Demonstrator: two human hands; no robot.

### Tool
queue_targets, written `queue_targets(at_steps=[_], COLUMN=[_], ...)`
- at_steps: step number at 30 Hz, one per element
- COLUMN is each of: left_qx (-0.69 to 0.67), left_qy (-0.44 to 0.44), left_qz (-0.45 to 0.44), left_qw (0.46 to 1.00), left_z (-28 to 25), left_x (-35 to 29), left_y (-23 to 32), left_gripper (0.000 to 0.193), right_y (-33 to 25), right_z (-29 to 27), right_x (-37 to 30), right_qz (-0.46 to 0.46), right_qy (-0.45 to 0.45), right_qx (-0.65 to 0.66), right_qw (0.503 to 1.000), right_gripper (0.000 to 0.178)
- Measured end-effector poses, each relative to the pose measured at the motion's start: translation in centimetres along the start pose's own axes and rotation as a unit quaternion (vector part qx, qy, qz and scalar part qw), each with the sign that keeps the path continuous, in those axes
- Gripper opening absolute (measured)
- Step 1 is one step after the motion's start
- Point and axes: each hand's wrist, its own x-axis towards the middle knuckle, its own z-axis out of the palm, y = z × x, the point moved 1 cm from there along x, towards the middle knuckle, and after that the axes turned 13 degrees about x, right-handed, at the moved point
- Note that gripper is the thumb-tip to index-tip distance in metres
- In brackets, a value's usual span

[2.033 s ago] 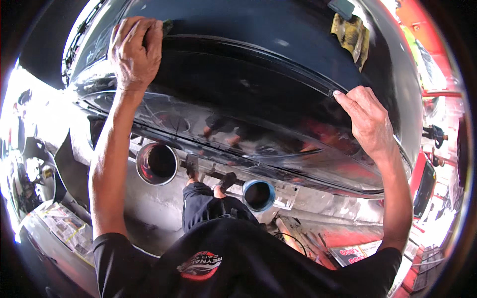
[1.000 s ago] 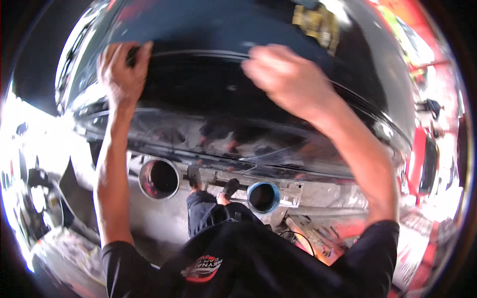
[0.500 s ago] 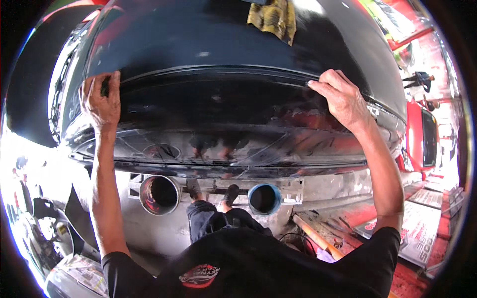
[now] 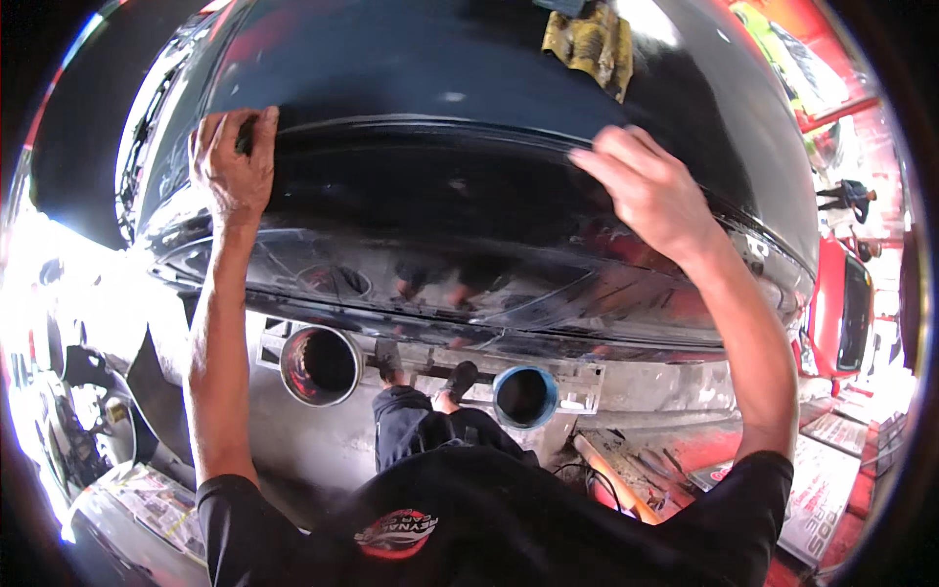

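Observation:
A glossy black car body fills the upper middle, with a long curved seam running across it. At the seam's left end, my left hand has its fingers curled and the thumb close to the forefinger. Near the right end of the seam, my right hand pinches thumb and forefinger together just above the panel. A thin dark strip follows the seam between both hands; whether it is loose or part of the car is unclear. What lies within either pinch is hidden.
A yellow and black cloth lies on the bodywork. Below the car stand an open metal bucket and a blue-rimmed bucket beside my feet. An orange pole, printed boards, a red car and a person are at right.
My right hand has come left along the seam and is lifted a little. The left hand keeps its curled shape near the seam's left end. The view has shifted slightly.

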Motion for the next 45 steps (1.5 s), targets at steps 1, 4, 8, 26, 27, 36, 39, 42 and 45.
queue_targets(at_steps=[1,4,8,26,27,36,39,42,45], left_qx=[-0.002,-0.001,0.006,-0.006,-0.002,-0.005,-0.013,-0.051,-0.034], left_qy=[0.011,0.016,0.028,0.050,0.047,0.038,0.002,0.006,0.008], left_qz=[0.000,-0.001,0.000,0.011,0.011,-0.001,-0.016,-0.029,-0.012], left_qw=[1.000,1.000,1.000,0.999,0.999,0.999,1.000,0.998,0.999], left_z=[0.1,0.2,0.3,0.6,0.8,-0.4,-0.9,-0.5,-0.6], left_x=[0.1,-0.1,-0.7,-0.3,-0.6,-0.6,0.1,-0.1,-0.3], left_y=[0.1,-0.6,-2.0,-0.9,-1.0,-1.0,0.1,0.4,-0.6], left_gripper=[0.022,0.023,0.026,0.030,0.030,0.025,0.022,0.019,0.018], right_y=[-1.1,-1.7,-0.1,-0.6,-1.8,-1.3,-1.1,-3.9,-3.6], right_z=[1.2,2.0,0.1,1.2,2.2,0.6,1.1,4.9,4.8], right_x=[2.9,6.1,1.4,3.6,5.9,3.3,4.1,10.2,11.1], right_qz=[-0.031,-0.047,0.014,-0.011,-0.034,-0.001,-0.003,-0.076,-0.055], right_qy=[-0.010,-0.036,-0.032,-0.048,-0.045,-0.069,-0.048,-0.012,-0.052], right_qx=[-0.012,-0.003,-0.017,-0.013,-0.017,-0.046,-0.023,-0.010,0.030], right_qw=[0.999,0.998,0.999,0.999,0.998,0.997,0.999,0.997,0.997], right_gripper=[0.019,0.011,0.025,0.030,0.025,0.029,0.027,0.016,0.011])
